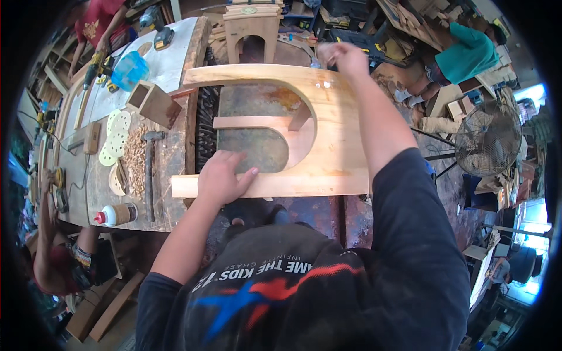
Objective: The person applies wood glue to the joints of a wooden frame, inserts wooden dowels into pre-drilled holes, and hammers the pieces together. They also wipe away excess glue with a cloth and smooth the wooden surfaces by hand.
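Note:
A pale wooden stool (338,137) lies on its side in front of me, its upper side panel cut with a wide arch. Through the arch shows the matching lower panel (246,122). My left hand (221,178) is closed over the near leg of the upper panel, its fingers over the inner edge and the thumb lying along the wood. Raised at the panel's far right corner is my right hand (346,60), smeared by motion. Whether it holds anything is too blurred to tell.
On the left bench are a hammer (150,175), wood plugs (136,155), sanding discs (115,137), a glue bottle (117,214) and a wooden box (154,104). Another arched stool (252,35) stands beyond. A fan (487,140) is at right; co-workers (465,58) are nearby.

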The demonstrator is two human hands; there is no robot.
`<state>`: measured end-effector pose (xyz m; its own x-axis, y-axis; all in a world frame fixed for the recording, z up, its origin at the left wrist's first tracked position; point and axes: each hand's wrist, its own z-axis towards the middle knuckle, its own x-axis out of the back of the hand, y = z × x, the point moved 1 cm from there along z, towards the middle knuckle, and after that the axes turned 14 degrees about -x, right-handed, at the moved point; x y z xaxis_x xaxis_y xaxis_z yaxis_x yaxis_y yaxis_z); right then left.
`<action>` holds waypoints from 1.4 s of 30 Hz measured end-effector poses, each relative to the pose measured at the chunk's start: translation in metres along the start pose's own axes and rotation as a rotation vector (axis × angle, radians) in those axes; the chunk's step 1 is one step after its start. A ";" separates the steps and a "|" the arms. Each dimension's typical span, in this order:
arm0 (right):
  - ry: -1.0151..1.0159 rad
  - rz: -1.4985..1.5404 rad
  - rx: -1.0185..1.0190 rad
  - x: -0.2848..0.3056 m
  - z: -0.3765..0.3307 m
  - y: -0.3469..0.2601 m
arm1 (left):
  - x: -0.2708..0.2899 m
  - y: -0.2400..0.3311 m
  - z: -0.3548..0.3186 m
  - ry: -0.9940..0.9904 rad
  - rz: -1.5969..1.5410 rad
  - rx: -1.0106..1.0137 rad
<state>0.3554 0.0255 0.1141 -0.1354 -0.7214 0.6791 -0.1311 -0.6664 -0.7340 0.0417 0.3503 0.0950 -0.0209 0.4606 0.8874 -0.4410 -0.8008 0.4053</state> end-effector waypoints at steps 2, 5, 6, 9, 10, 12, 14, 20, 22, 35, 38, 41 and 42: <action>0.233 0.085 0.126 0.023 0.025 0.015 | -0.002 0.003 0.004 0.004 -0.017 -0.007; 0.090 -0.305 0.149 0.019 -0.021 0.000 | -0.002 -0.003 0.001 0.028 -0.019 -0.021; -0.095 -0.590 0.108 0.017 -0.036 0.004 | -0.003 -0.003 0.002 0.014 -0.031 -0.027; 0.041 -0.568 0.175 -0.012 -0.078 0.042 | 0.002 0.001 0.002 -0.015 -0.036 -0.024; -0.005 -0.414 0.230 -0.014 -0.089 0.044 | 0.001 0.002 0.002 -0.027 -0.025 -0.007; -0.053 -0.261 0.281 -0.011 -0.093 0.046 | 0.001 -0.001 0.001 -0.022 -0.032 -0.017; -0.128 -0.367 0.235 0.001 -0.091 0.050 | 0.001 -0.002 -0.001 -0.021 -0.039 -0.028; 0.087 -0.452 0.328 -0.002 -0.055 0.047 | 0.001 0.002 0.004 -0.023 -0.051 -0.042; -0.173 -0.400 0.180 0.000 -0.075 0.031 | 0.000 0.000 0.003 -0.003 -0.048 -0.026; -0.184 -0.471 0.065 0.004 -0.066 0.032 | -0.002 -0.007 0.001 0.062 -0.064 -0.029; -0.007 -0.425 0.142 0.002 -0.060 0.021 | -0.004 -0.003 0.004 0.073 -0.053 -0.041; 0.051 -0.388 0.287 -0.011 -0.080 0.037 | -0.001 -0.005 0.004 0.052 -0.056 -0.011; 0.031 -0.340 0.326 -0.010 -0.091 0.038 | -0.001 -0.003 0.003 0.050 -0.064 -0.013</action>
<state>0.2629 0.0244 0.0794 -0.1682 -0.4492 0.8775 0.1411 -0.8920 -0.4295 0.0455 0.3511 0.0931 -0.0368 0.5294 0.8476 -0.4549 -0.7640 0.4575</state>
